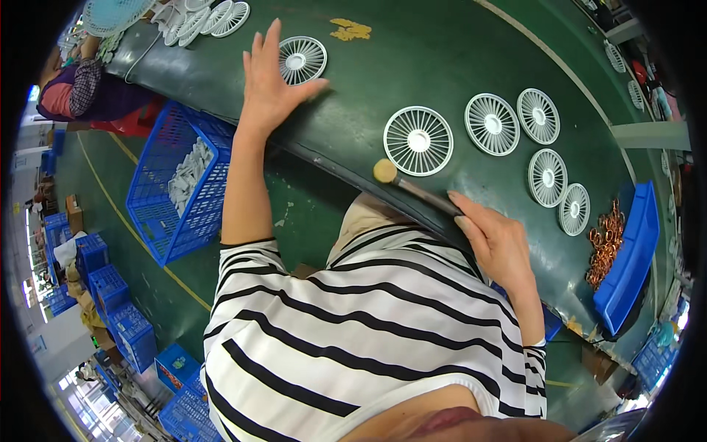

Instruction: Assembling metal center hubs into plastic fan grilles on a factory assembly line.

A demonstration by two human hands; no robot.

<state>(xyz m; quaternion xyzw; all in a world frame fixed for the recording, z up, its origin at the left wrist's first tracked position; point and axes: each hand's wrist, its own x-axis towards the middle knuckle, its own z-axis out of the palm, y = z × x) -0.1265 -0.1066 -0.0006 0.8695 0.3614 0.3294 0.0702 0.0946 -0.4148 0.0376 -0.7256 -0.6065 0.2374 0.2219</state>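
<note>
My left hand [266, 96] is spread open over the green table, fingers and thumb stretched apart. Just beyond its palm lies a round white spoked grille [303, 60]; whether the hand touches it, I cannot tell. My right hand [498, 243] is closed round the handle of a small mallet [423, 194], low over the table's near edge. The mallet's round yellowish head points left. Near that head, flat on the table, is another white spoked grille [418, 141]. Several more such grilles [492, 124] lie farther right.
A pile of copper-coloured rings [607, 237] lies beside a long blue tray [632, 258] at the right. White discs [193, 26] are heaped at the far left, near a co-worker [96, 96]. A blue crate [163, 191] with pale parts stands left of my arm.
</note>
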